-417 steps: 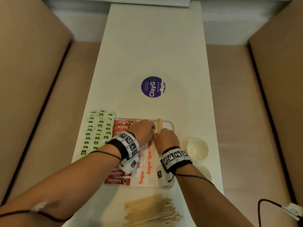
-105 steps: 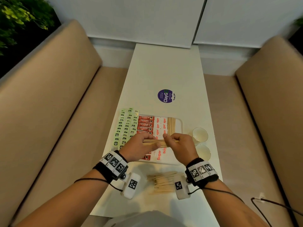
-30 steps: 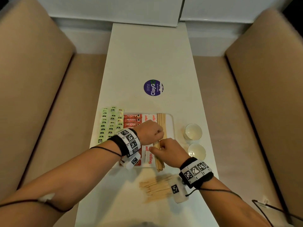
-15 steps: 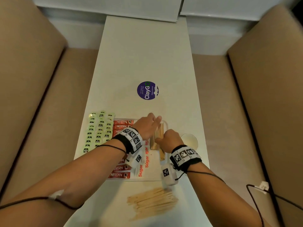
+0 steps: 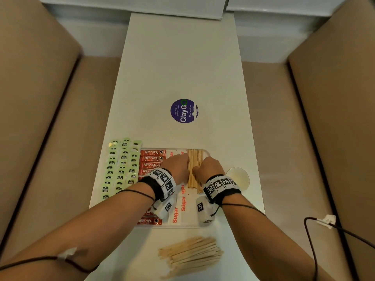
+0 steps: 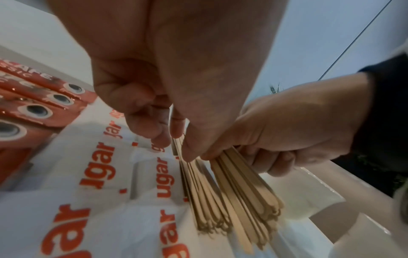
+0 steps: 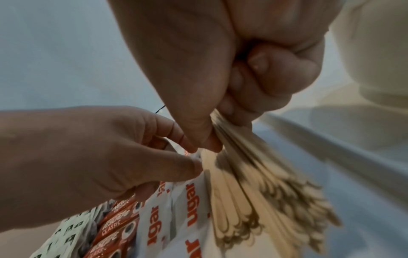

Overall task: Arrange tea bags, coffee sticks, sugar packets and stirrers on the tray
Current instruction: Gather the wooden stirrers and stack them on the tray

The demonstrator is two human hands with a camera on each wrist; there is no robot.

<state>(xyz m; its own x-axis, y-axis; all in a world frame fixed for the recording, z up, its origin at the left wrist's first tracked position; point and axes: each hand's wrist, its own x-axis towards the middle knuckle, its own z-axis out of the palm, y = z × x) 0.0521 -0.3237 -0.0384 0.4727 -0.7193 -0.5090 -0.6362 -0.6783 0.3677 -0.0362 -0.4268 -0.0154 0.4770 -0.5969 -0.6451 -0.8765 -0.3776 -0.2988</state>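
A white tray (image 5: 182, 226) holds red coffee sticks (image 5: 152, 159), white sugar packets (image 5: 178, 208) and a row of wooden stirrers (image 5: 195, 159) along its right side. Green tea bags (image 5: 121, 169) lie in rows on the table just left of the tray. My right hand (image 5: 210, 166) grips the stirrer bundle (image 7: 253, 174) near its middle, thumb on top. My left hand (image 5: 178, 166) is beside it, its curled fingers (image 6: 154, 125) and thumb pinching the left edge of the same stirrers (image 6: 232, 200). The stirrer ends fan out over the tray.
A loose pile of stirrers (image 5: 190, 254) lies on the table in front of the tray. A white cup (image 5: 238, 177) stands to the tray's right. A round purple sticker (image 5: 184, 110) marks the table's middle. Beige benches flank the narrow table.
My left hand's fingers, stretched over the stirrers half a second ago, have curled in against the bundle. My right hand still holds the stirrers, which now lie straighter along the tray's right side.
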